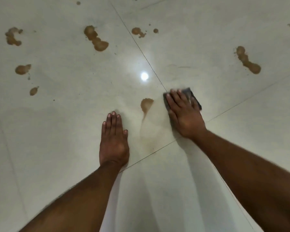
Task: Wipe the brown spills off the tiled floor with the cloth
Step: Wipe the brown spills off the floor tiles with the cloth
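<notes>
My right hand (182, 114) lies flat with straight fingers on a dark grey cloth (192, 96), pressing it to the pale tiled floor (65, 131); most of the cloth is hidden under the palm. Just left of it sits a brown spill (146, 103) with a faint smeared trail running down toward the tile joint. My left hand (114, 139) rests flat on the floor, fingers straight, left of that smear. Several more brown spills lie farther off: a long spill (96, 39), a curved spill (13, 36), a small blot (23, 69) and a right-side streak (248, 61).
Dark grout lines (149, 64) cross the glossy tiles and meet near my right hand. A bright lamp reflection (144, 76) shines on the floor above the hands. More small brown drops (138, 32) sit at the top, and another drop (34, 90) at the left.
</notes>
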